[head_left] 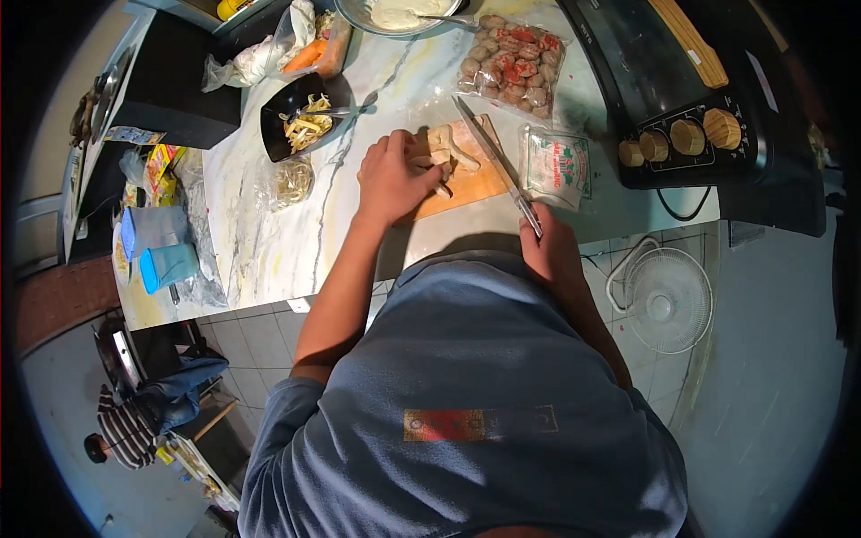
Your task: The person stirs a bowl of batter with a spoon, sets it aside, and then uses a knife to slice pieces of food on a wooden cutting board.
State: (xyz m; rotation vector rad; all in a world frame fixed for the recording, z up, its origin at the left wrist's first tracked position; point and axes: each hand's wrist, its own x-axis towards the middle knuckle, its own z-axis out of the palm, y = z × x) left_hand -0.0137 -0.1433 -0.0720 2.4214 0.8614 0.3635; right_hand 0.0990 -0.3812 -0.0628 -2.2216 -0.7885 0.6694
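My right hand [549, 244] grips the handle of a long knife [490, 146]. The blade points away from me and lies across the right side of a wooden cutting board [480, 188]. On the board are pale, beige strips and chunks of food [462, 156]; their exact kind cannot be told. My left hand [396, 182] rests at the board's left side, its thumb and curled fingers closed around some of these pieces. Part of the food is hidden beneath that hand. Just right of the knife lies a printed plastic packet [556, 168] with white contents.
A bag of meatballs [513, 65] lies behind the board. Leftward are a black bowl [276, 114] of sliced food with a utensil and a small plastic bag [285, 185]. A metal bowl [359, 11] stands behind, a black stove [691, 134] right. A person [134, 426] is at lower left.
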